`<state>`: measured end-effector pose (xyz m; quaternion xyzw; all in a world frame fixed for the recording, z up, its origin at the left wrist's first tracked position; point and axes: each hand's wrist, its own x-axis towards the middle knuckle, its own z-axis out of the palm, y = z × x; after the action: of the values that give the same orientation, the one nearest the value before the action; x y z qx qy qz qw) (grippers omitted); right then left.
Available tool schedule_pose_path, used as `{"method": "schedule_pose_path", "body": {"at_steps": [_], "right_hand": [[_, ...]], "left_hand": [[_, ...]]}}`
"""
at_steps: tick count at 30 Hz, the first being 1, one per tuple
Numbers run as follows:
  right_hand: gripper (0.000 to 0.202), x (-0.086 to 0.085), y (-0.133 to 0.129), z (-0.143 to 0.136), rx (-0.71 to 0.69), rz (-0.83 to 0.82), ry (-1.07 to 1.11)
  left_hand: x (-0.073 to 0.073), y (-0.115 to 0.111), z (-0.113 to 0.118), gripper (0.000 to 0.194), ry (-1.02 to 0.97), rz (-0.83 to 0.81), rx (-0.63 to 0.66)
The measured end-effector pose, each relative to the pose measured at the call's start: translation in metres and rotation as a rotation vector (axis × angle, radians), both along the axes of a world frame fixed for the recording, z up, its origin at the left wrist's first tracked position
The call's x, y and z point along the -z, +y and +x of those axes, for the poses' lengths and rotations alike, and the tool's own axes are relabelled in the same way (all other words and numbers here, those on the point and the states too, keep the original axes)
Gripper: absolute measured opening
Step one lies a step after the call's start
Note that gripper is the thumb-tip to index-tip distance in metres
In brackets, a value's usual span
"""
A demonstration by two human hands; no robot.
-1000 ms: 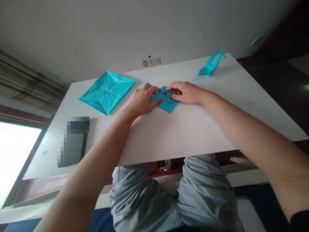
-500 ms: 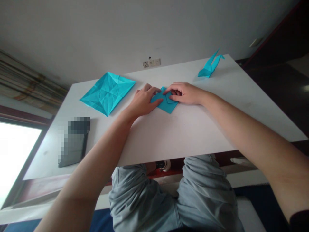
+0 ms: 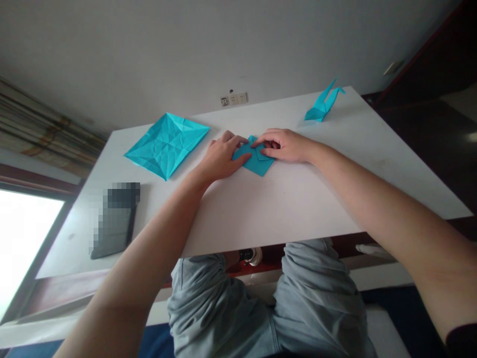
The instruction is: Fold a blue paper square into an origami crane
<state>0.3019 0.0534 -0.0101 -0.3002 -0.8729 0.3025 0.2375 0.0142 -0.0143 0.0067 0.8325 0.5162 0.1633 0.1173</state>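
Touching folded blue paper [image 3: 258, 160].
With left grip [image 3: 222, 155] spread and right grip [image 3: 287, 144] curled (cannot tell if pinching); likely light, bendy, best held by edges.

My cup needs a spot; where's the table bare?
The white table is bare from the folded paper to the near edge, and between paper crane and right forearm. It's crowded where left hand and right hand touch that paper.

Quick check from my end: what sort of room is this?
Probably a room in a home, though an office can't be ruled out: there's a patterned curtain near a bright window, wall sockets and a plain white table.
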Motion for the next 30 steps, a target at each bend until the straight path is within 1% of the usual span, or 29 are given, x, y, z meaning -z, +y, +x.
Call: {"method": "schedule_pose_path", "body": {"at_steps": [6,11,13,17,19,21,23,30], "right_hand": [[0.033,0.0002,-0.0009,-0.0001,0.007,-0.034,0.009],[0.032,0.0031,0.0007,0.0,-0.006,-0.016,0.036],[0.037,0.0052,0.0019,0.0004,-0.008,-0.031,0.047],[0.055,0.0081,0.003,0.0013,0.025,-0.082,0.052],[0.052,0.0081,0.0031,0.0013,0.043,-0.082,0.035],[0.043,0.0071,0.0028,0.0012,0.047,-0.047,0.01],[0.038,0.0055,0.0021,0.0016,0.046,-0.003,-0.009],[0.055,0.0036,0.0001,0.0067,0.036,0.005,-0.061]], "left_hand": [[-0.0007,-0.0005,0.0007,0.054,0.003,0.0,0.0],[-0.0007,-0.0013,0.001,0.056,0.003,0.013,0.011],[-0.0004,-0.0009,0.001,0.055,0.01,0.017,0.016],[0.0011,0.0007,0.0006,0.055,0.032,0.023,0.016],[0.0019,0.0012,0.0005,0.054,0.03,0.027,0.013],[0.0022,0.0011,0.0006,0.054,0.024,0.032,0.014],[0.002,0.0006,0.0009,0.054,0.02,0.031,0.016],[-0.0011,-0.0008,0.0024,0.057,0.029,-0.002,-0.008]]}}
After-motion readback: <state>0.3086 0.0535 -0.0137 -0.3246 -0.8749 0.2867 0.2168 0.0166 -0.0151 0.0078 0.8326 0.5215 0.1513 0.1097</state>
